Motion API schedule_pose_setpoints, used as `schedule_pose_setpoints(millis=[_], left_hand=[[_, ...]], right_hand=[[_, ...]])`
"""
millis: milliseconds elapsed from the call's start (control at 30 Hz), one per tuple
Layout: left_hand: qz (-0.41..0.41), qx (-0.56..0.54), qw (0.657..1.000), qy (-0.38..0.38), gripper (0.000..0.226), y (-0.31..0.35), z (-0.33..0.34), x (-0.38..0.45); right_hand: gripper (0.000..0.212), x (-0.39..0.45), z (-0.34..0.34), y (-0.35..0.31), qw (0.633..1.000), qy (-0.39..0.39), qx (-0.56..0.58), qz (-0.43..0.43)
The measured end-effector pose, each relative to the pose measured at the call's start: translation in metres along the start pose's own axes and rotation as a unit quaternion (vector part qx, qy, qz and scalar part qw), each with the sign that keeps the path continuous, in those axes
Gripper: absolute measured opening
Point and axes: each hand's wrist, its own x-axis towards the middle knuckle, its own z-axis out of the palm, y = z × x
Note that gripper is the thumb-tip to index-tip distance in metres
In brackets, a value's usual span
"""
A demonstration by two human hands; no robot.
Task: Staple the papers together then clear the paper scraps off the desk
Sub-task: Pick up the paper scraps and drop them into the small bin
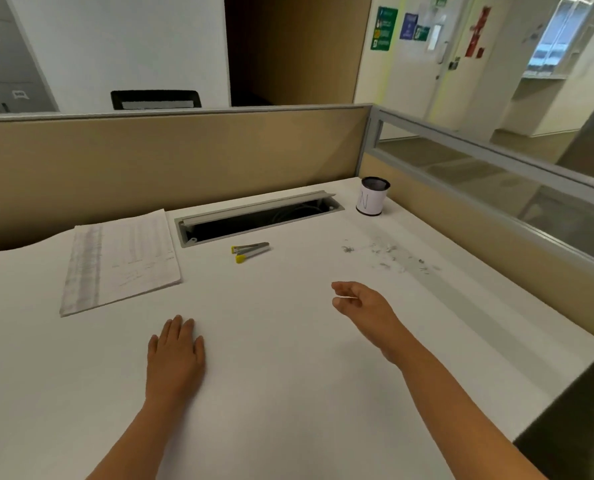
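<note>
Left hand (176,351): flat on the white worktop (288,393), palm down, fingers straight, holding nothing.
Right hand (359,304): raised just over the worktop, fingers loosely curled, empty.
Papers (120,259): stacked far left, well apart from both hands.
Stapler (250,251): grey with yellow ends, centre, just near of the open cable slot (259,218).
Paper scraps (389,256): scattered far right.
Cup (373,201): far right corner, upright.

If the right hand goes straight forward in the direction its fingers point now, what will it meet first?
The right hand points up and left over the bare desk. The first thing near that line seems to be the stapler, though the hand may pass just right of it. Depth is unclear.
</note>
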Motion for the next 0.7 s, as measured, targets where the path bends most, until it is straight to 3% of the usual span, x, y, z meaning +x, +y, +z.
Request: schedule_pose_setpoints(millis=[233,367,700], left_hand=[[0.005,0.027,1.000,0.003,0.037,0.001,0.002,-0.005],[-0.004,0.010,0.999,0.042,0.035,0.021,0.006,-0.011],[0.111,-0.066,0.992,0.014,0.051,0.208,0.067,-0.005]], right_hand=[[0.027,-0.032,-0.031,0.020,0.997,0.049,0.048,0.041],[0.029,-0.032,-0.047,0.028,0.997,0.048,0.044,0.047],[0.028,0.018,-0.138,0.082,0.998,0.035,0.009,0.058]])
